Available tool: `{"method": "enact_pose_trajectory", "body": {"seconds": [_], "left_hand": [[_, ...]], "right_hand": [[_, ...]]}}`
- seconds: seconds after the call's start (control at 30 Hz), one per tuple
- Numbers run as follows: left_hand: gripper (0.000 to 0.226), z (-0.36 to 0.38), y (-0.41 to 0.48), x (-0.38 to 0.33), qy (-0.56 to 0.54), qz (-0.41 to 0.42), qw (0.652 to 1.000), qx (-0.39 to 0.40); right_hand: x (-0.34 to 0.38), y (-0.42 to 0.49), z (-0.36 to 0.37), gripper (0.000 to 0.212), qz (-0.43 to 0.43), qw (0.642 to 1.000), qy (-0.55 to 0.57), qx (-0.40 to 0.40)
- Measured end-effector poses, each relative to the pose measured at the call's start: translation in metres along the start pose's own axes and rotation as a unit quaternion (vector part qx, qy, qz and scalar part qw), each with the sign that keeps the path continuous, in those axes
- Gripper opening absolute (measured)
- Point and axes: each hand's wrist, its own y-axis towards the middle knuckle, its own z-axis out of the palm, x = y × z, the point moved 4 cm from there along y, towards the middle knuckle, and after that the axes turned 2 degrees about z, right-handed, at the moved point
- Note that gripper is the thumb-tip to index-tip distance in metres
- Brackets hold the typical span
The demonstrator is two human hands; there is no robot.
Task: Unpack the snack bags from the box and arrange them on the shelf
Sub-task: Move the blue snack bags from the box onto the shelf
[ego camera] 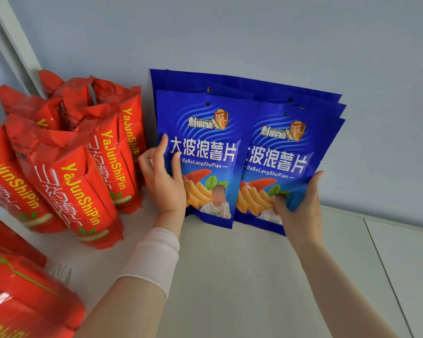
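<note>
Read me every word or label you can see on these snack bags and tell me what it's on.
"YaJunShiPin": yellow, on the red bags.
"大波浪薯片": white, on the blue bags.
"DaBoLangShuPian": beneath it, same bags.
"刺猬钓鱼": logo near their tops.
White characters on the red bags: partly hidden, unreadable.

Light: we see bright, even light with soft shadows.
Glare: we note sheen on the red bags.
Edges: we find wide-angle bending and slight softness.

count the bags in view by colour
red bags: at least 7, as some overlap
blue bags: at least 5, stacked so others may be hidden
total: at least 12
</note>
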Motion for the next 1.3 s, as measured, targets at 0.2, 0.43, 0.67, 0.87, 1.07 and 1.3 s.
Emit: {"method": "enact_pose_trajectory", "body": {"seconds": [0.2,0.43,0.67,0.87,1.07,1.3], "left_hand": [[0.038,0.0,0.0,0.0,0.02,0.012,1.0,0.011],[0.041,0.001,-0.001,-0.002,0.047,-0.011,0.999,0.023],[0.047,-0.028,-0.018,-0.033,0.141,-0.014,0.987,0.076],[0.052,-0.089,-0.078,-0.066,0.315,0.114,0.903,0.268],[0.049,-0.225,-0.145,-0.099,0.476,0.104,0.78,0.391],[0.042,-0.42,-0.2,-0.105,0.584,-0.009,0.709,0.394]], "right_hand": [[-0.002,0.003,0.001,0.094,0.005,1.0,-0.029,0.008],[0.003,-0.002,0.001,0.101,0.006,0.998,-0.064,-0.005],[0.021,-0.046,-0.018,0.082,-0.114,0.974,-0.173,-0.089],[0.035,-0.125,-0.005,0.073,-0.26,0.895,-0.348,0.099],[0.056,-0.247,0.001,0.06,-0.35,0.804,-0.385,0.287],[0.101,-0.404,0.021,0.058,-0.452,0.722,-0.36,0.381]]}}
